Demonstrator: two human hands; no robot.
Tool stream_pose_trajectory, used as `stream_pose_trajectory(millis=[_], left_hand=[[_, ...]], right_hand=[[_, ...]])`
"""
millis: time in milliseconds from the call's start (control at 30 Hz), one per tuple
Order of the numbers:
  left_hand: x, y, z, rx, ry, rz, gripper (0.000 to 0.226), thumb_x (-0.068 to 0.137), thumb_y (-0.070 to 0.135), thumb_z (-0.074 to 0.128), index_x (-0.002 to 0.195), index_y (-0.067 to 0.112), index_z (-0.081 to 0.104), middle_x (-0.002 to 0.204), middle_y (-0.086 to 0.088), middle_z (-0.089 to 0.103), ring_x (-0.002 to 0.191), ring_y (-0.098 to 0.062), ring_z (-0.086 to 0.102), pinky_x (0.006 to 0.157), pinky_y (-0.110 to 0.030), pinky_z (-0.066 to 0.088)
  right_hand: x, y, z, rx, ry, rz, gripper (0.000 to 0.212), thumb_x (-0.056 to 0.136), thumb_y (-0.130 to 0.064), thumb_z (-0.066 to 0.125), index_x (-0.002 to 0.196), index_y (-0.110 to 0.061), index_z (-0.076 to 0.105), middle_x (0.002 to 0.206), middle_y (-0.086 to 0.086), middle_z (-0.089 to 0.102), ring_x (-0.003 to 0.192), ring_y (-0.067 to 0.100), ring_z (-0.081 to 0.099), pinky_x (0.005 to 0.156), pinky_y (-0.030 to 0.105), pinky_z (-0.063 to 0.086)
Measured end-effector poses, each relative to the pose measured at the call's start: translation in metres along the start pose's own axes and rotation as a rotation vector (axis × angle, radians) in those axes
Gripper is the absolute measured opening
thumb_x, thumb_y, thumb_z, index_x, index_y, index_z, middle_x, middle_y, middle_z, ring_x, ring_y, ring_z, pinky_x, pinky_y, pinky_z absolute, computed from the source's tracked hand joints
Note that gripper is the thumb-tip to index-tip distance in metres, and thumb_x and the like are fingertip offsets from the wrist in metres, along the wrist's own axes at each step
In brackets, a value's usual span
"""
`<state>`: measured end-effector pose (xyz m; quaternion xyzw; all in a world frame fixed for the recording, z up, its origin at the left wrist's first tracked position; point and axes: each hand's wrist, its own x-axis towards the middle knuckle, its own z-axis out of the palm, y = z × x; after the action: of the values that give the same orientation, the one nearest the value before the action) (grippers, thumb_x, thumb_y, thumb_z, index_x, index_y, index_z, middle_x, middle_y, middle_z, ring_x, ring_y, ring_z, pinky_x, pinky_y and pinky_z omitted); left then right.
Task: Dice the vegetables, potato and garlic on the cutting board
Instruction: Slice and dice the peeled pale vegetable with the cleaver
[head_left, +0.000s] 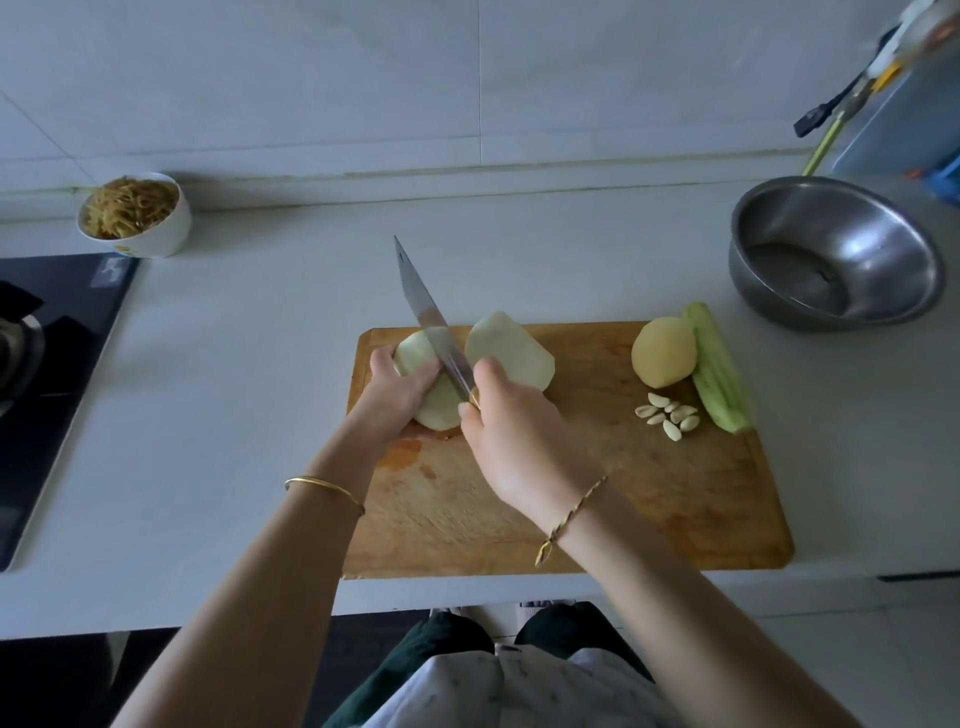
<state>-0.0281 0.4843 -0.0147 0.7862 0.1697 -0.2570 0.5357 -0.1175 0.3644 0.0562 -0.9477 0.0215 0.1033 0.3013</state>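
**Hands at the far left corner of the board, knife between two pale pieces**

Left hand (400, 389) curls over the left piece (441, 413) of a pale, peeled vegetable, with the fingers covering much of its top. The right hand (514, 431) is closed around the handle of a knife (421, 301). The handle is almost wholly hidden in the fist, and only a small brass-coloured bit shows by the thumb. The broad blade slants away toward the far edge of the surface (249, 389) and passes between the left piece and the right piece (511, 353). Where its edge meets the vegetable is blurred and partly behind the fingers, so I cannot tell how deep it sits.

Both pieces are smooth and whitish-green and lie near the far left corner of the wooden cutting board (649, 509). The right piece leans slightly over the board's far edge.

Toward the far right corner sits a whole peeled potato (664, 353), yellow and rounded. It touches a peeled green stalk (719, 369) that runs along the right edge. A small cluster of peeled garlic cloves (667, 413) lies just in front of the potato.

A thin bangle (324, 491) circles the left wrist and a cord bracelet (571, 514) the right.

A steel bowl (836, 254) stands at the far right of the surface, and a white bowl (135, 213) of shredded food at the far left. The stove (52, 364) is cut off by the left edge of the view, and the utensils (852, 98) at the top right are too blurred to identify.
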Motion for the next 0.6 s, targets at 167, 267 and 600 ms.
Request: stream_pose_trajectory(millis=[167,267,600], left_hand=[[-0.003,0.001,0.001,-0.021,0.001,0.0,0.053,0.095,0.034,0.055,0.138,0.025,0.026,0.101,0.001,0.048,0.089,-0.024,0.062,0.061,-0.044,0.06],[-0.005,0.002,0.001,-0.014,0.007,-0.006,0.053,0.095,0.035,0.055,0.138,0.025,0.026,0.104,-0.001,0.048,0.092,-0.026,0.062,0.063,-0.046,0.06],[-0.004,0.002,-0.001,0.003,0.007,-0.008,0.051,0.1,0.034,0.043,0.145,0.026,0.021,0.122,-0.008,0.047,0.097,-0.029,0.061,0.073,-0.049,0.058]], right_hand=[[0.002,0.004,0.0,0.087,-0.002,0.042,0.013,0.101,-0.025,0.038,0.095,-0.019,0.029,0.069,-0.002,0.044,0.045,0.013,0.041,0.04,0.03,0.04],[0.003,0.005,-0.001,0.107,-0.016,0.04,0.014,0.101,-0.025,0.038,0.093,-0.018,0.03,0.069,-0.001,0.044,0.045,0.013,0.041,0.042,0.032,0.043],[0.015,-0.007,-0.009,0.05,-0.094,0.083,0.007,0.102,-0.022,0.034,0.1,-0.016,0.034,0.075,0.003,0.049,0.045,0.015,0.045,0.041,0.032,0.042]])
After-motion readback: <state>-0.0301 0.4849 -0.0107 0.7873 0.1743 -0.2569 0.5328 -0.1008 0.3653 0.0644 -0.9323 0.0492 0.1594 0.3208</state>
